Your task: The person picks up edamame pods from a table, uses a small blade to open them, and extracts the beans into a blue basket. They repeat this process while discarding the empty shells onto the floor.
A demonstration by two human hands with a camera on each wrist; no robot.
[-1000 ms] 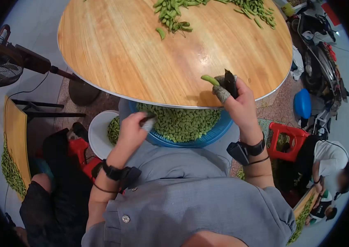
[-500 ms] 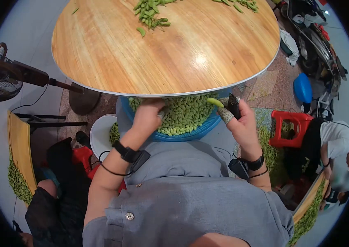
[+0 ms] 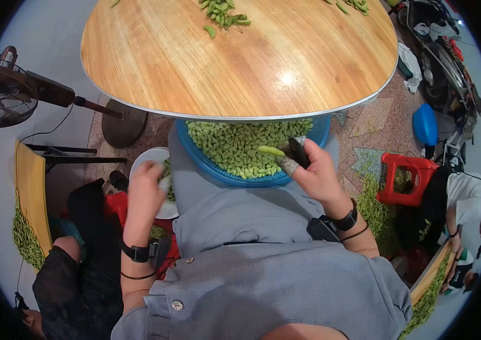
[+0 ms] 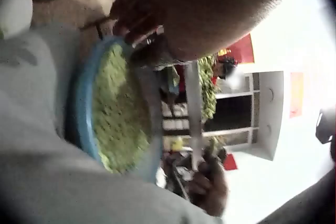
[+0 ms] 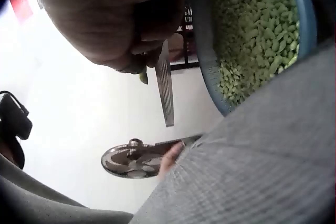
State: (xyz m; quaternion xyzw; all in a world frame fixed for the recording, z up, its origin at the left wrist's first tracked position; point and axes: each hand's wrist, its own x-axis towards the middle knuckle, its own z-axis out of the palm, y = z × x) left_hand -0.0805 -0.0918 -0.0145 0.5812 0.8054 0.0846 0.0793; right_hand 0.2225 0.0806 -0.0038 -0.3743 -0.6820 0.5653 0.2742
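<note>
My right hand (image 3: 321, 174) pinches a green pod (image 3: 271, 151) and holds a dark object (image 3: 297, 149) above the right part of a blue basin (image 3: 234, 180) full of green beans. Grey wrapping covers its thumb. The pod's tip (image 5: 143, 77) pokes out below the fingers in the right wrist view. Off to the left, my left hand (image 3: 145, 195) is over a white bucket (image 3: 166, 211) that has green pods in it; its fingers are bent and blurred, and whether they hold anything cannot be told. The basin (image 4: 86, 113) also shows in the left wrist view.
A wooden table (image 3: 234, 68) with piled pods (image 3: 217, 12) rises beyond the basin. To the left are a fan (image 3: 5, 96) and a seated person in dark clothes. A red stool (image 3: 402, 180), loose pods on the floor and another person are on the right.
My left hand went down into the basin, then moved left over the bucket. My right hand, still with pod and dark object, has come down from the table edge and shifted left.
</note>
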